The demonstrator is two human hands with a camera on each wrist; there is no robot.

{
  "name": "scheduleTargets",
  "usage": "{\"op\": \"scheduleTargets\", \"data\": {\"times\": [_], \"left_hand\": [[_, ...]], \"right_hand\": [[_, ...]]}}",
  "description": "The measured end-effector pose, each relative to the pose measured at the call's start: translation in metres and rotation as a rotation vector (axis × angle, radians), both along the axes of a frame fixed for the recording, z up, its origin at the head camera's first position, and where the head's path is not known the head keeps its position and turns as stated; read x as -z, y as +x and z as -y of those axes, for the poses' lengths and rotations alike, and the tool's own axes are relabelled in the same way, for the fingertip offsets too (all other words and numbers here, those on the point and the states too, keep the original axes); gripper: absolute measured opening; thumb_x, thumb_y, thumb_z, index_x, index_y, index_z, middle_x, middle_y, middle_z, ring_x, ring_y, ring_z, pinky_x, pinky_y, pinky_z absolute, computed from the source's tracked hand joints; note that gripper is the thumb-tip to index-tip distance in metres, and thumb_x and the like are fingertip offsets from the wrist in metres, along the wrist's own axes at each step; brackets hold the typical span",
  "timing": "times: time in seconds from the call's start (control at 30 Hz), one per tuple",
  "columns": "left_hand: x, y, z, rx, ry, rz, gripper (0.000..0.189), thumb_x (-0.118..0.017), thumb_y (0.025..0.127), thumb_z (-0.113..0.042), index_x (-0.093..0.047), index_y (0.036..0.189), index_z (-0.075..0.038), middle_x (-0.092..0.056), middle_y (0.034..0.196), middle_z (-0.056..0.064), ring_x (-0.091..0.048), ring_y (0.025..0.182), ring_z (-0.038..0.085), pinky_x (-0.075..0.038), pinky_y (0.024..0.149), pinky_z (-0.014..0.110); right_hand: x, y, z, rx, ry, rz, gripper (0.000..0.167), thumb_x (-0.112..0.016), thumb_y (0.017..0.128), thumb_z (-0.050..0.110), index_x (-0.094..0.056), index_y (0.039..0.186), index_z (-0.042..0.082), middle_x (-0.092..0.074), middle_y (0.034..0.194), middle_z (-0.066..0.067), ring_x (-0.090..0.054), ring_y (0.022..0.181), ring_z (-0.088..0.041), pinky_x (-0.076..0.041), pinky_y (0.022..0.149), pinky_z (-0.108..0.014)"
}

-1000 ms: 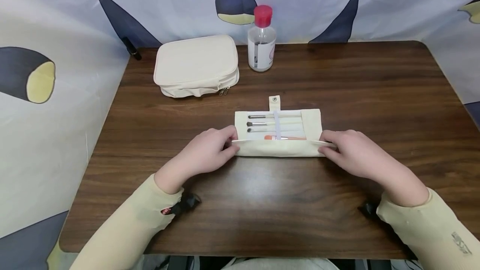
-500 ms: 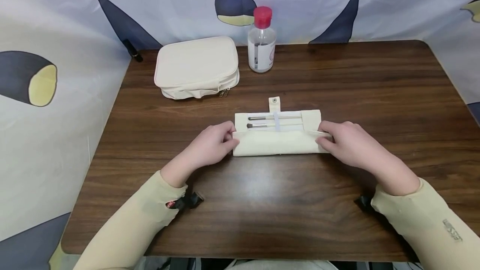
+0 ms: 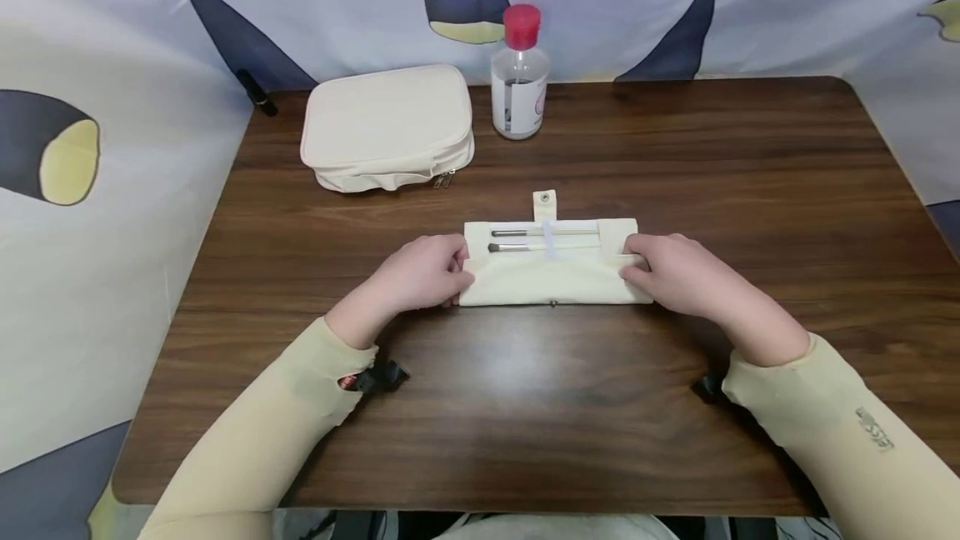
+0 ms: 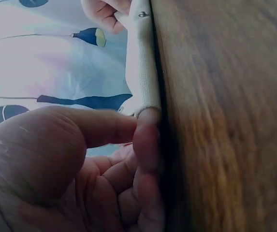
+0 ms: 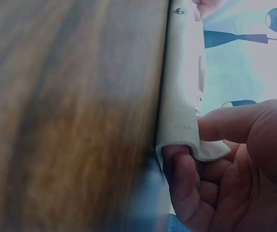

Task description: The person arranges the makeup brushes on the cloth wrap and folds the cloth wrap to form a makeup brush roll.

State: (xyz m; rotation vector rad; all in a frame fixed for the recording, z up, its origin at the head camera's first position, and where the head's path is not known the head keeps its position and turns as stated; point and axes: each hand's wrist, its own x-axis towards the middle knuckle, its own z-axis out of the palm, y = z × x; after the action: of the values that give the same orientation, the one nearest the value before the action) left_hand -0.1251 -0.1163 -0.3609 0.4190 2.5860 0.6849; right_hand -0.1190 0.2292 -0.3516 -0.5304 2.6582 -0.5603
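Note:
A cream brush roll lies on the table, its near edge folded over toward the back. Two makeup brushes show above the fold under a clear band; whatever lies beneath the fold is hidden. My left hand pinches the roll's left end, and in the left wrist view a fingertip sits at the fold's open end. At the other end my right hand pinches the folded edge, with a finger tucked inside the fold in the right wrist view. A snap strap sticks out at the back.
Behind the roll, to the left, stands a cream zipped case. Beside it is a clear bottle with a red cap. A black pen-like item leans at the table's back left corner. Patterned cloth hangs behind the table.
Both hands have moved the folded edge away from me, covering the lower brushes. A metal snap now shows at the roll's near edge. The case and bottle stay put.

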Motion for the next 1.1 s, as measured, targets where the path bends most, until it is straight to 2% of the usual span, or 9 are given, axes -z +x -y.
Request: {"op": "scheduleTargets", "data": {"times": [0.17, 0.23, 0.3, 0.37, 0.47, 0.57, 0.7, 0.87, 1.1], "left_hand": [[-0.008, 0.01, -0.009, 0.038, -0.172, -0.23, 0.028, -0.07, 0.086, -0.026, -0.059, 0.11, -0.016, -0.066, 0.089, 0.0, -0.062, 0.084, 0.025, -0.052, 0.07, 0.041], [-0.011, 0.019, -0.017, 0.11, -0.194, -0.348, 0.041, -0.072, 0.087, -0.025, -0.059, 0.125, -0.015, -0.067, 0.111, 0.005, -0.063, 0.105, 0.029, -0.054, 0.086, 0.048], [-0.013, 0.029, -0.027, 0.233, -0.204, -0.407, 0.056, -0.07, 0.091, -0.026, -0.054, 0.142, -0.012, -0.06, 0.138, 0.011, -0.053, 0.131, 0.032, -0.046, 0.108, 0.053], [-0.013, 0.039, -0.037, 0.372, -0.234, -0.381, 0.071, -0.068, 0.094, -0.031, -0.04, 0.156, -0.011, -0.043, 0.16, 0.013, -0.037, 0.15, 0.033, -0.032, 0.121, 0.056], [-0.011, 0.051, -0.046, 0.502, -0.302, -0.297, 0.085, -0.065, 0.097, -0.041, -0.023, 0.164, -0.011, -0.022, 0.172, 0.01, -0.019, 0.16, 0.029, -0.02, 0.128, 0.054], [-0.01, 0.056, -0.049, 0.535, -0.359, -0.283, 0.09, -0.065, 0.097, -0.045, -0.018, 0.165, -0.01, -0.015, 0.174, 0.009, -0.015, 0.161, 0.026, -0.019, 0.129, 0.05], [-0.011, 0.056, -0.049, 0.523, -0.388, -0.286, 0.089, -0.065, 0.097, -0.046, -0.02, 0.165, -0.011, -0.015, 0.174, 0.009, -0.016, 0.161, 0.024, -0.022, 0.129, 0.048], [-0.013, 0.055, -0.055, 0.522, -0.406, -0.229, 0.086, -0.062, 0.099, -0.047, -0.021, 0.165, -0.011, -0.014, 0.174, 0.01, -0.016, 0.16, 0.024, -0.024, 0.128, 0.049], [-0.017, 0.053, -0.065, 0.524, -0.483, -0.271, 0.079, -0.058, 0.101, -0.049, -0.028, 0.163, -0.01, -0.021, 0.172, 0.012, -0.024, 0.158, 0.026, -0.033, 0.124, 0.05]], "right_hand": [[-0.003, -0.004, 0.002, 0.015, 0.021, 0.032, 0.011, -0.06, 0.1, 0.017, -0.065, 0.103, 0.008, -0.048, 0.064, 0.002, -0.049, 0.061, -0.017, -0.042, 0.064, -0.033], [-0.004, -0.005, 0.003, 0.017, 0.03, 0.027, 0.014, -0.06, 0.099, 0.017, -0.067, 0.106, 0.007, -0.052, 0.064, 0.002, -0.051, 0.063, -0.017, -0.044, 0.068, -0.035], [-0.004, -0.007, 0.003, 0.015, 0.036, 0.022, 0.016, -0.058, 0.098, 0.016, -0.067, 0.108, 0.007, -0.055, 0.066, 0.001, -0.053, 0.066, -0.019, -0.046, 0.072, -0.038], [-0.004, -0.007, 0.004, 0.015, 0.044, 0.017, 0.018, -0.058, 0.098, 0.017, -0.067, 0.11, 0.007, -0.061, 0.071, 0.0, -0.054, 0.069, -0.02, -0.048, 0.074, -0.04], [-0.005, -0.004, 0.007, 0.033, 0.077, -0.008, 0.019, -0.062, 0.096, 0.018, -0.063, 0.111, 0.007, -0.066, 0.086, -0.003, -0.055, 0.073, -0.022, -0.048, 0.073, -0.041], [-0.008, 0.0, 0.012, 0.01, 0.11, -0.152, 0.02, -0.071, 0.091, 0.016, -0.059, 0.105, 0.008, -0.062, 0.093, -0.007, -0.053, 0.077, -0.025, -0.045, 0.069, -0.04], [-0.012, 0.003, 0.026, -0.156, 0.071, -0.363, 0.017, -0.077, 0.085, 0.008, -0.062, 0.093, 0.01, -0.056, 0.086, -0.005, -0.052, 0.075, -0.025, -0.045, 0.067, -0.04], [-0.012, 0.002, 0.043, -0.324, 0.032, -0.235, 0.023, -0.076, 0.088, 0.008, -0.06, 0.079, 0.021, -0.053, 0.078, 0.005, -0.051, 0.07, -0.014, -0.046, 0.064, -0.033], [-0.01, -0.008, 0.05, -0.261, 0.092, -0.108, 0.024, -0.073, 0.089, 0.01, -0.054, 0.078, 0.02, -0.051, 0.076, 0.004, -0.047, 0.068, -0.014, -0.04, 0.062, -0.032]]}}
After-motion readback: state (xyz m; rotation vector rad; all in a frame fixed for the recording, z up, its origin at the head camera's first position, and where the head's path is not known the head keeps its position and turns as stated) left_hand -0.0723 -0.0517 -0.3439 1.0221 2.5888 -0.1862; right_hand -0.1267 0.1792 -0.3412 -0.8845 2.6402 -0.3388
